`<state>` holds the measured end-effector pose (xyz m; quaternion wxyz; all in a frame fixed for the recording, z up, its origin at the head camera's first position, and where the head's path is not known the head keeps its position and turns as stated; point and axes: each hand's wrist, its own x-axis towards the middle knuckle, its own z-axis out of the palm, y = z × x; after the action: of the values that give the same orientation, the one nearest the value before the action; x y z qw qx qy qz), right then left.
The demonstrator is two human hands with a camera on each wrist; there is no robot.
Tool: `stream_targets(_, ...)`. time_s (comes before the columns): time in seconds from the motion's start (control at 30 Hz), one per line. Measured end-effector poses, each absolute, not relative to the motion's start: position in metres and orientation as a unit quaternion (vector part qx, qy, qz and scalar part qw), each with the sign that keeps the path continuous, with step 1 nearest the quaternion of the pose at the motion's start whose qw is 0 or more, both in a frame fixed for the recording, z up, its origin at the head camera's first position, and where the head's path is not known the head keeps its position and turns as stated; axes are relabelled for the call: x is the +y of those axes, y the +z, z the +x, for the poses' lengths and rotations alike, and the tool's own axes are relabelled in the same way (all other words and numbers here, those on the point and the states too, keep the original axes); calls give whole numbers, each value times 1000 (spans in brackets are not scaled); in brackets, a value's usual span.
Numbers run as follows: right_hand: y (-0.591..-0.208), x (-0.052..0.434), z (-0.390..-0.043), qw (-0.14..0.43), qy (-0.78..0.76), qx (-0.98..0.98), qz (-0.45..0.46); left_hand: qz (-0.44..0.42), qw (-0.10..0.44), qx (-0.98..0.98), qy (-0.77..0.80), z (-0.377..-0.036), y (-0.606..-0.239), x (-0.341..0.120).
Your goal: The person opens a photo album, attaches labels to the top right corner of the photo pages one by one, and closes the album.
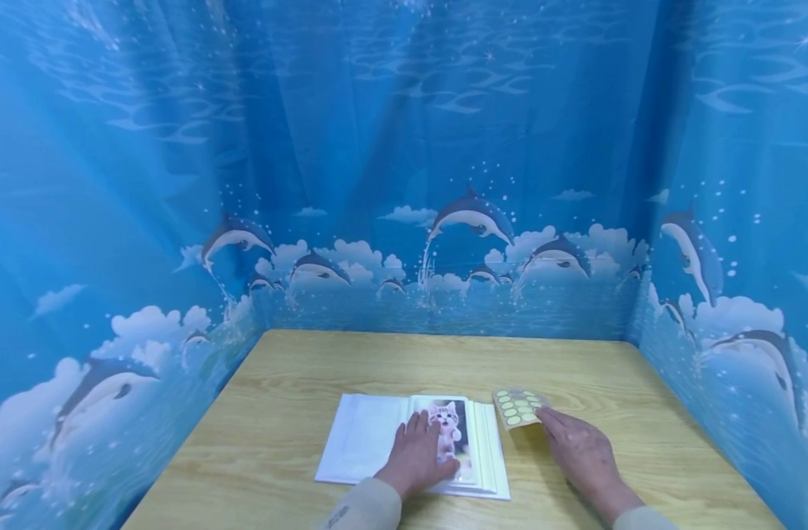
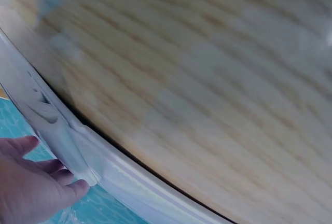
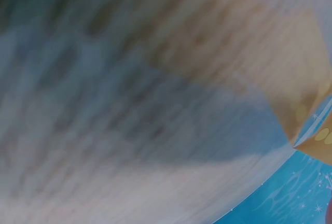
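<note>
A white album (image 1: 364,438) lies spread on the table, with a kitten picture (image 1: 447,416) on its right-hand page. My left hand (image 1: 417,453) rests on that page, fingers extended over the left part of the picture. Seen from the left wrist, the same hand (image 2: 31,187) touches the album's pages (image 2: 119,167) with its fingertips. To the right of the album, my right hand (image 1: 584,449) pinches a sheet of round yellow stickers (image 1: 518,409) by its right edge. The right wrist view catches only a corner of the sticker sheet (image 3: 319,146) and a sliver of finger.
The wooden table (image 1: 444,361) has its far edge against a blue curtain (image 1: 391,147) printed with dolphins and clouds. More of this curtain hangs along the left and right sides.
</note>
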<state>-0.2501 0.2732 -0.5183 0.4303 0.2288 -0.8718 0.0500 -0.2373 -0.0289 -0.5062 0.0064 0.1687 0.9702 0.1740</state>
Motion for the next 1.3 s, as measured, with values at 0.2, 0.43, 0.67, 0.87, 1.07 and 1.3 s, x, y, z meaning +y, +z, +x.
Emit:
stream_targets(0.2,-517,272,-251,447,48,-864,226,152,1,972,177,-238,-499,-27)
stream_targets(0.43,-515,273,-251,438,49,-866,236,157,-18,969,189,-240,-498,-25)
stream_targets(0.67,-513,270,-250,445,45,-865,225,177,-30,958,225,-242,-497,-22)
stream_targets(0.87,-512,269,-252,459,47,-859,223,185,-35,954,232,-242,-496,-18)
stream_targets(1.07,-513,270,-250,439,55,-869,222,185,-30,954,232,-241,-497,-16)
stream_targets(1.3,-511,268,-244,387,90,-905,149,183,-26,955,231,-241,-496,-15)
